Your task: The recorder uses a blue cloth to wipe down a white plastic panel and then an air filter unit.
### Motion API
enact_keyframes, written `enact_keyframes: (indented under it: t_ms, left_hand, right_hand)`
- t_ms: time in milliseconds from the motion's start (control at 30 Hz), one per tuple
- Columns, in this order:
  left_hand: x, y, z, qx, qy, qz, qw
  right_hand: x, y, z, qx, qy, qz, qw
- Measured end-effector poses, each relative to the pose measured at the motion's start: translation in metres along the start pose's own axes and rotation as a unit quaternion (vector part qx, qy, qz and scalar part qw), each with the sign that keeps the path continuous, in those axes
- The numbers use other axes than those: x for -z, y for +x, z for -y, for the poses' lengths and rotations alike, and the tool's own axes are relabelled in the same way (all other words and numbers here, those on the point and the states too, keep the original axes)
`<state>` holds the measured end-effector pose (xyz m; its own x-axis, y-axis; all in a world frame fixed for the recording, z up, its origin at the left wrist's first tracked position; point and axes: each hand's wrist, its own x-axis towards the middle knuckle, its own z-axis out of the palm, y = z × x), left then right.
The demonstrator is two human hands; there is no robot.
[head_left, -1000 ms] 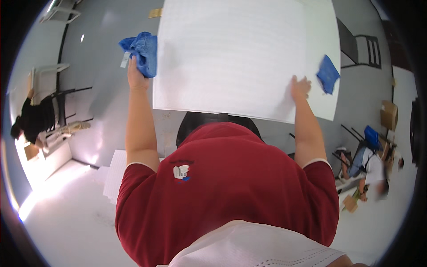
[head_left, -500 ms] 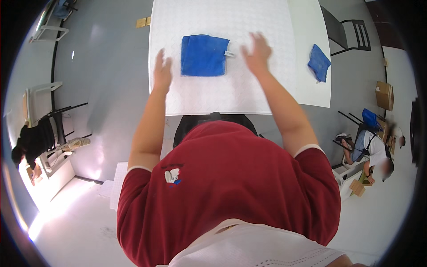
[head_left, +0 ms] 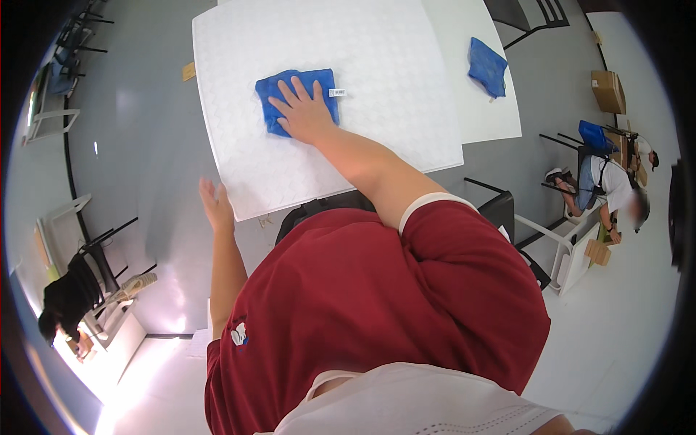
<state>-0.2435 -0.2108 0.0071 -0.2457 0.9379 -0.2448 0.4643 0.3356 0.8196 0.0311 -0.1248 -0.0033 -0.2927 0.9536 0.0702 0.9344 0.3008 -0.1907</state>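
A folded blue cloth (head_left: 273, 109) with a small white tag (head_left: 337, 93) at its right edge lies on the white textured table cover (head_left: 384, 65). My right hand (head_left: 304, 112) rests flat on top of the cloth, fingers spread. Off the table's near left corner, my left hand (head_left: 216, 205) is held with its fingers stretched out and nothing in it; it is slightly blurred.
A second blue cloth (head_left: 487, 69) lies on a white surface (head_left: 500, 119) at the right. Beyond it are a dark chair (head_left: 510, 13), a cardboard box (head_left: 607, 92) and seated people at the far right. Another person in black (head_left: 70, 290) is at the left.
My right hand has come down from the right onto the folded cloth. My left hand has drawn back toward me and left, off the table. The view has turned and shifted.
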Motion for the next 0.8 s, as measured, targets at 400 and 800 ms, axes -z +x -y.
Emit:
enact_keyframes:
  t_ms: [400, 800]
  left_hand:
    - [-0.05, 0.011, -0.045, -0.08, 0.031, 0.052, 0.995]
    - [-0.061, 0.017, -0.03, -0.163, 0.162, 0.053, 0.972]
  right_hand:
    - [0.03, -0.09, -0.138, -0.227, -0.076, -0.031, 0.97]
    - [0.047, -0.201, -0.167, -0.347, -0.099, -0.053, 0.931]
